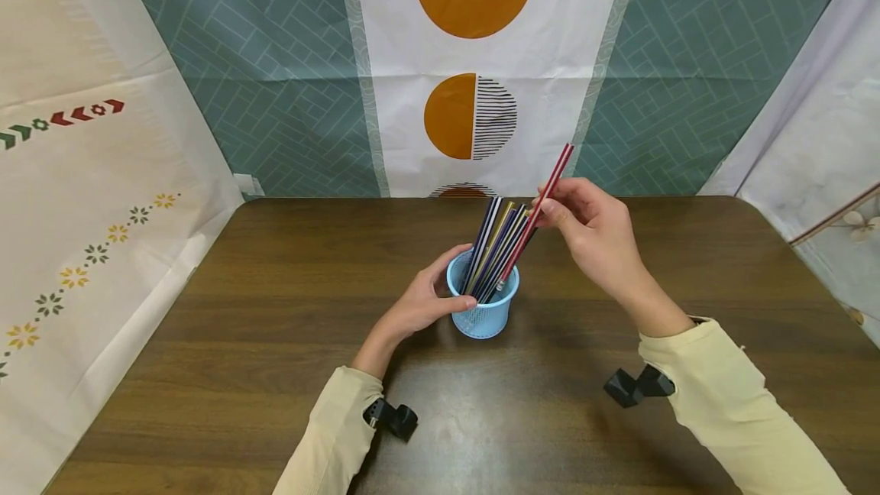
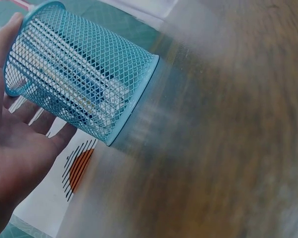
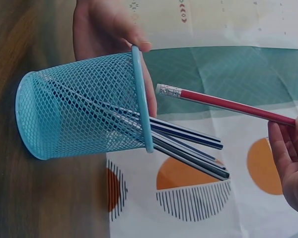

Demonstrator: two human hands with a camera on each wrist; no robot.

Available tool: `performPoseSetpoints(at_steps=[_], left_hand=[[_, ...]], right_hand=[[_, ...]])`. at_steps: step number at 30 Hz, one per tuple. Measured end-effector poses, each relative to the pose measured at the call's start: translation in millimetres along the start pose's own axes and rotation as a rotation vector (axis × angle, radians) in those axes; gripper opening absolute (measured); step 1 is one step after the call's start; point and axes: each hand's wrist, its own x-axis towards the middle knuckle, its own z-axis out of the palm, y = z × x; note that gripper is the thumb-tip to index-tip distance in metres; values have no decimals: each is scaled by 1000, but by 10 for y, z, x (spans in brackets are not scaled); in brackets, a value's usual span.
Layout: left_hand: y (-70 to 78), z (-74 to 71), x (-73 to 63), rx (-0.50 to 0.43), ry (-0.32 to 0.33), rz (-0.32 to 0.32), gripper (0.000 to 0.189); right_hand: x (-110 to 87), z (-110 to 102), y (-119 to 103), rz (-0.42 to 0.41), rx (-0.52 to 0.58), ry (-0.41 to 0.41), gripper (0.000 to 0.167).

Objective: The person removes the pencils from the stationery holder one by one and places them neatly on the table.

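A light blue mesh pencil cup stands on the table, holding several dark striped pencils that lean to one side. My left hand grips the cup by its upper side, thumb in front and fingers behind. Between the thumb and fingers of my right hand is a red pencil with a pale stripe, slanted, its eraser end down. The right wrist view shows the red pencil's eraser just outside the cup's rim, apart from it. In the left wrist view the pencils show through the mesh.
The brown wooden table spreads out around the cup. Behind it hangs a green and white patterned cloth, with pale cloths at the left and right. A black wrist camera sits at each sleeve.
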Motion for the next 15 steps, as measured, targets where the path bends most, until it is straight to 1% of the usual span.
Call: performPoseSetpoints(at_steps=[6,15], left_hand=[[2,3,-6,-8,2,4,76],[0,6,-8,-7,3,8,78]], right_hand=[[3,-17,-41,20,-54,-4,15],[-8,-70,-44,93,-71,-52,18]])
